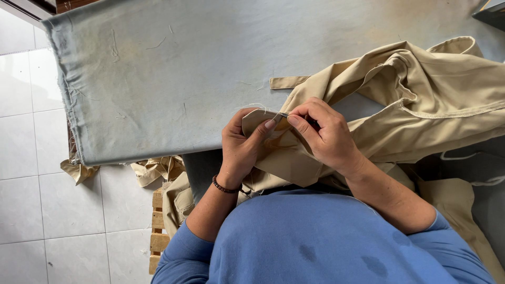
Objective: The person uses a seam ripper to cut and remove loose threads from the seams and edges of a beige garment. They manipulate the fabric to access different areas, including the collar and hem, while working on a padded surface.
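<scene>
Your left hand (pixel 243 144) and right hand (pixel 325 135) meet at the tabletop's (pixel 173 68) near edge, fingers of both clamped on one folded edge of a tan garment (pixel 421 100); a small tool seems to sit between the fingertips, too hidden to name. The cloth looks light, soft and limp, so pinch close to the seam, where it holds firm. Its bulk is heaped toward the right edge, spilling over your lap. Tan scraps (pixel 158 169) hang below the near-left corner.
</scene>
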